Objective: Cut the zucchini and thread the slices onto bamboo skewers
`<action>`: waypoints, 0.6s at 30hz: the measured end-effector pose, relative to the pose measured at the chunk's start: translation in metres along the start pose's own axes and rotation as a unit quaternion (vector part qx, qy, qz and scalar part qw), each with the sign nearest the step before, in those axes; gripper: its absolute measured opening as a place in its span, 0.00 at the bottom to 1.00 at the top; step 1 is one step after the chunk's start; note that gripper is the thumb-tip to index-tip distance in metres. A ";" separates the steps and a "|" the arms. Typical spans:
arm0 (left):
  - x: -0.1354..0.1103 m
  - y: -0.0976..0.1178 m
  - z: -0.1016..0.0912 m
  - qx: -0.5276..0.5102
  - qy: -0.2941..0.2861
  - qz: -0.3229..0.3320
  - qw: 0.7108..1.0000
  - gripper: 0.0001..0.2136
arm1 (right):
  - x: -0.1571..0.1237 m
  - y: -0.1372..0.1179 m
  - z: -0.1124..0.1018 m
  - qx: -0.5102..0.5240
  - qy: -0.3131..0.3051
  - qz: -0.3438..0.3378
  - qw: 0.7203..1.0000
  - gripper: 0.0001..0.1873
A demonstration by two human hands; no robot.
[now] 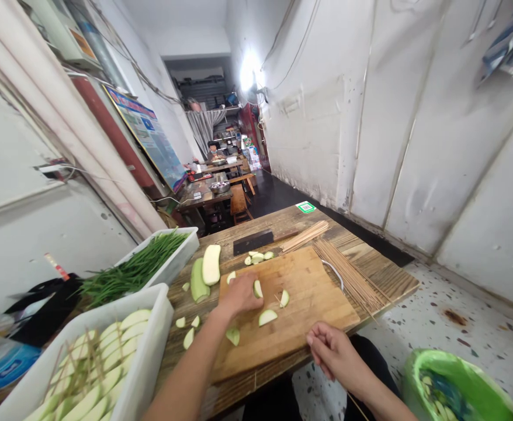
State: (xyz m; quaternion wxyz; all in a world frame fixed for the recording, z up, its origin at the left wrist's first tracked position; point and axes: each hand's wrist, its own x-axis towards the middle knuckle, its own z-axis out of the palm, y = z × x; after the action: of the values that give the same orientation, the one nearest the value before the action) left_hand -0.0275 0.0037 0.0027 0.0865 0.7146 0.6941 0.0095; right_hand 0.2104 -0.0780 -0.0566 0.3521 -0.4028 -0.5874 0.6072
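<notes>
My left hand point(240, 293) reaches over the wooden cutting board point(300, 275), its fingers closed on a pale green zucchini slice point(257, 289). Other half-round slices lie about the board, among them one slice point(267, 317) in the middle and one point(284, 298) by a small splinter of wood. At the board's near right edge, my right hand point(333, 351) is closed, fingers curled. A thin bamboo skewer point(356, 404) sticks out below it; the grip itself is partly hidden. Left of the board lie two larger zucchini pieces, one peeled-looking half point(211, 264) and one green point(199, 280).
Behind the board rest a cleaver point(253, 242) and bundled skewers point(307, 235), with loose skewers point(348, 275) to the right. At left stand a white tub point(165, 310) of skewered slices and a tray point(190, 241) of green stalks. A green bin point(471, 374) is on the floor.
</notes>
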 end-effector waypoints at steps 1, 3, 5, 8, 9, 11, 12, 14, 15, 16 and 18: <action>0.000 0.000 0.001 0.000 0.004 0.005 1.000 0.23 | -0.001 0.001 0.001 0.002 0.000 0.001 1.000 0.14; 0.001 0.000 0.003 0.000 0.014 0.022 1.000 0.24 | -0.002 0.003 0.002 0.006 0.000 0.005 1.000 0.13; 0.002 -0.001 0.005 0.002 0.018 0.030 0.999 0.24 | -0.003 0.005 0.003 0.011 -0.003 0.007 1.000 0.13; 0.004 -0.004 0.006 0.006 0.016 0.044 0.999 0.25 | -0.005 0.007 0.004 0.017 -0.002 0.009 1.000 0.13; 0.004 -0.004 0.006 0.008 0.013 0.048 0.999 0.25 | -0.006 0.008 0.004 0.020 0.001 0.010 1.000 0.13; 0.004 -0.004 0.004 0.012 0.019 0.050 0.998 0.24 | -0.007 0.009 0.004 0.027 0.011 0.014 0.999 0.13; 0.004 -0.003 0.002 0.012 0.028 0.050 0.998 0.24 | -0.008 0.010 0.004 0.031 0.015 0.016 0.999 0.13; 0.002 0.000 -0.004 -0.005 0.051 0.042 0.998 0.23 | -0.009 0.011 0.005 0.037 0.021 0.018 0.999 0.13; 0.000 0.002 -0.007 -0.025 0.060 0.035 0.997 0.24 | -0.009 0.011 0.005 0.040 0.024 0.018 0.999 0.14; -0.002 0.005 -0.010 -0.057 0.065 0.030 0.996 0.24 | -0.009 0.010 0.005 0.043 0.030 0.015 0.999 0.14; -0.008 0.014 -0.015 -0.156 0.061 0.035 0.985 0.27 | -0.008 0.007 0.004 0.046 0.055 0.002 0.997 0.15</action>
State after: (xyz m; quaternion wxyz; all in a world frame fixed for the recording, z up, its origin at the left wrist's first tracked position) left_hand -0.0161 -0.0027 0.0201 0.1540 0.7145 0.6623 0.1649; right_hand 0.2103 -0.0873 -0.0626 0.4007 -0.4207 -0.5376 0.6110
